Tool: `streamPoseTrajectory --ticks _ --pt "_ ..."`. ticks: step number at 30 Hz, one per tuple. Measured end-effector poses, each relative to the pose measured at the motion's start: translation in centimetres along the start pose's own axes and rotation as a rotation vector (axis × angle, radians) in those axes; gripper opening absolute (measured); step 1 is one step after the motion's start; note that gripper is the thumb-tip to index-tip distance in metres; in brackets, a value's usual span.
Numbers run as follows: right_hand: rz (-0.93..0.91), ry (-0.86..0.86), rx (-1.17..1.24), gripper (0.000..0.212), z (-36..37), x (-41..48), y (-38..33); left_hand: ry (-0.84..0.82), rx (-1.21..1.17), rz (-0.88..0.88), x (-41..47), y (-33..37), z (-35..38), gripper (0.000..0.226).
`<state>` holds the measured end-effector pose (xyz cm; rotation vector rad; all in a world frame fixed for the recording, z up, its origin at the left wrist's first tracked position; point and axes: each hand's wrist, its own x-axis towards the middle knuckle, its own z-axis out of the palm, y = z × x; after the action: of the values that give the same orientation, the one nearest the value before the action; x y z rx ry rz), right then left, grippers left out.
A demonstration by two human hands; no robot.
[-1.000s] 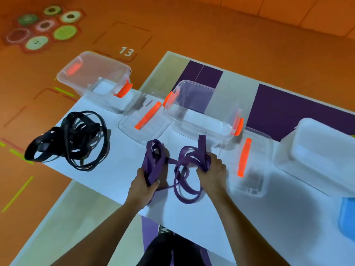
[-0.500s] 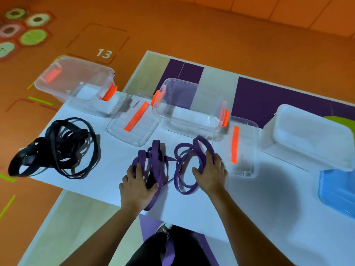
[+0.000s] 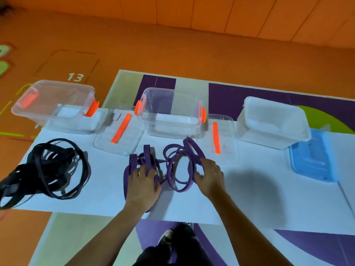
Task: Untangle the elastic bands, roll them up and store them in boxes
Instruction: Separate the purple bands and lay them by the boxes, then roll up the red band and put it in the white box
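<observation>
A tangled purple elastic band [image 3: 179,167] lies on the white table [image 3: 253,200] in front of me, as a tight bundle on the left joined to wider loops on the right. My left hand [image 3: 142,186] lies over the tight bundle with its fingers among the strands. The fingers of my right hand [image 3: 210,175] curl on the right edge of the wide loops. A black band tangle [image 3: 55,167] sits at the table's left edge and partly hangs over it. Two clear boxes with orange clips, one at the left [image 3: 63,83] and one in the middle [image 3: 172,91], stand open behind.
Two clear lids with orange handles lie flat, one [image 3: 107,143] between the clear boxes and one [image 3: 228,135] right of the middle box. A white box [image 3: 272,121] stands at the back right, partly on a blue lid [image 3: 311,162]. Orange floor surrounds the table.
The purple loops were lowered from a raised grip onto the table and spread wider. Both hands now lie lower and flatter on them. The camera view has shifted, so everything appears further right.
</observation>
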<state>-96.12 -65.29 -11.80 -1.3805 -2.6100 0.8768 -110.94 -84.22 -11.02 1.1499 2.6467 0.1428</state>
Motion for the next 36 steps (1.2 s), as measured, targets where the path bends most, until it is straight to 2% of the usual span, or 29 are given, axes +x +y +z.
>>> streamPoseTrajectory --ticks 8,13,17,20,26,36 --pt "-0.083 0.193 0.015 0.045 -3.0 -6.1 1.6 0.095 -0.043 0.352 0.4 6.8 -1.8 0.013" --pt "-0.080 0.349 -0.030 0.043 -6.5 -9.5 6.0 0.114 -0.037 0.554 -0.8 14.3 -2.7 0.024" --pt "0.052 0.368 -0.052 0.049 -10.2 -12.3 11.5 0.085 0.029 0.719 -2.7 21.8 -3.2 0.041" --pt "0.138 0.405 -0.025 0.051 -13.3 -14.8 15.6 0.082 0.021 0.810 -3.9 27.2 -3.0 0.042" --pt "0.283 0.470 0.008 0.051 -20.7 -19.9 25.7 0.105 0.008 0.905 -6.9 40.1 -1.3 0.031" --pt "0.424 0.495 0.094 0.041 -29.9 -26.1 42.5 0.003 -0.039 0.991 -12.7 59.7 3.7 0.024"
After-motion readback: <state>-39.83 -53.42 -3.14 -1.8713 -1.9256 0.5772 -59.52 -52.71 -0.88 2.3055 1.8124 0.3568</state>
